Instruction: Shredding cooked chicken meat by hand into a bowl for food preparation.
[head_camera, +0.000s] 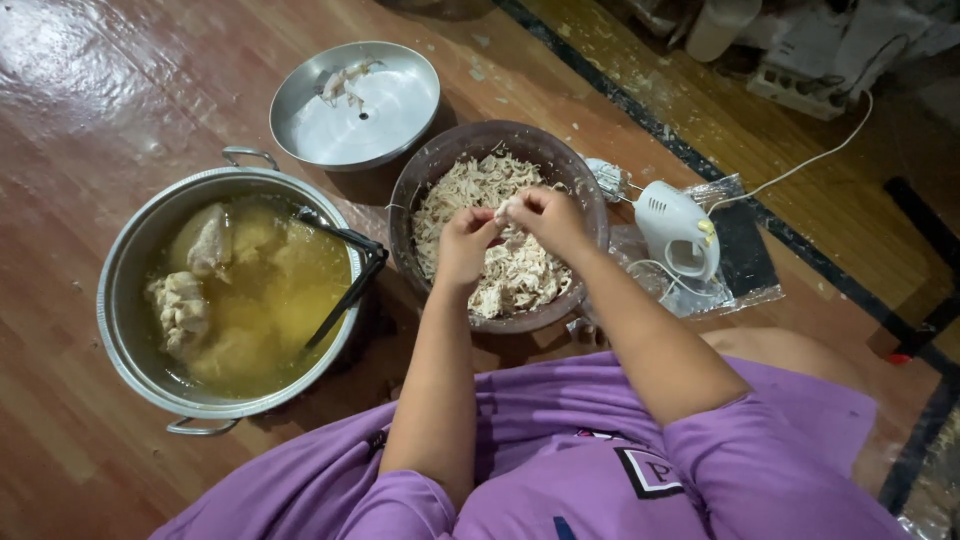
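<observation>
A brown bowl (432, 170) on the wooden floor holds a heap of shredded chicken (505, 275). Both my hands hover over it. My left hand (463, 247) and my right hand (545, 218) pinch the same small piece of chicken (503, 210) between their fingertips, just above the heap. My forearms reach out from purple sleeves at the bottom of the view.
A large metal pot (120, 290) at the left holds yellow broth, whole chicken pieces (180, 310) and black tongs (345, 280). A metal lid (385, 105) with scraps lies behind the bowl. A white hand mixer (680, 235) rests on plastic at the right, its cord trailing away.
</observation>
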